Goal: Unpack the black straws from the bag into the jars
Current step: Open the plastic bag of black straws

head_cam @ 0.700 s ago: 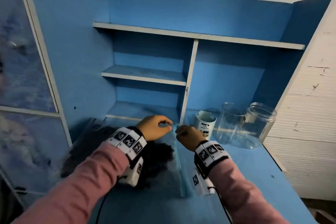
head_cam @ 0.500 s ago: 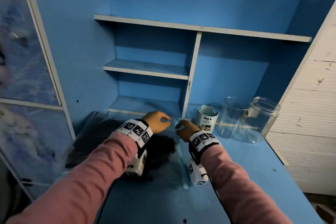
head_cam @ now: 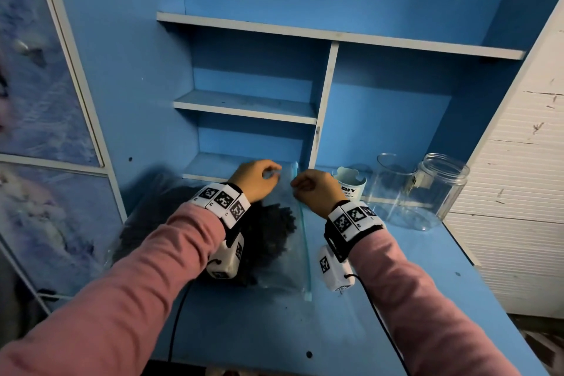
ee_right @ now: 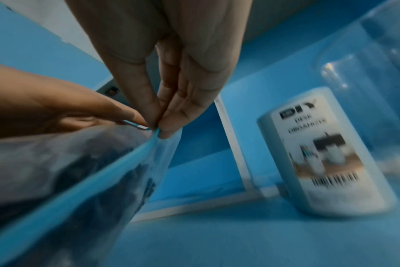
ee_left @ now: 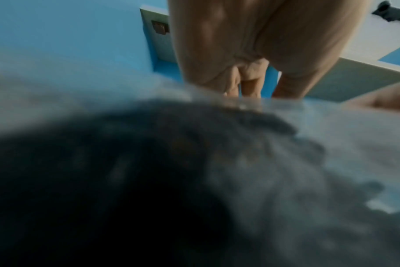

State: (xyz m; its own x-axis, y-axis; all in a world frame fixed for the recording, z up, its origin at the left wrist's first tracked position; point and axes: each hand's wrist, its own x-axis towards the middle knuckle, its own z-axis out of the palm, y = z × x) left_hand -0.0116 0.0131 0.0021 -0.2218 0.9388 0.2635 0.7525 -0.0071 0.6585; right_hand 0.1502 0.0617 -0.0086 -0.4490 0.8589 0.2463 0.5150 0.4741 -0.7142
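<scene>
A clear zip bag (head_cam: pixel 283 256) full of black straws (head_cam: pixel 268 232) lies on the blue desk, its blue zip strip (head_cam: pixel 305 247) running front to back. My left hand (head_cam: pixel 259 178) pinches the bag's far top edge left of the strip. My right hand (head_cam: pixel 314 189) pinches the strip's far end (ee_right: pixel 156 132) between thumb and forefinger. In the left wrist view the straws (ee_left: pixel 126 180) show as a blurred dark mass through the plastic under my left hand (ee_left: pixel 247 54). Two clear jars (head_cam: pixel 393 183) (head_cam: pixel 439 192) stand at the right with nothing visible inside.
A white labelled cup (head_cam: pixel 351 185) (ee_right: pixel 327 162) stands between my right hand and the jars. Blue shelves (head_cam: pixel 244 104) rise behind the desk. A white slatted wall (head_cam: pixel 518 192) borders the right side; a patterned panel (head_cam: pixel 36 85) is at the left.
Both hands have stayed at the far end of the zip strip, pinching the bag. My head has tilted, so the view now shows more of the desk.
</scene>
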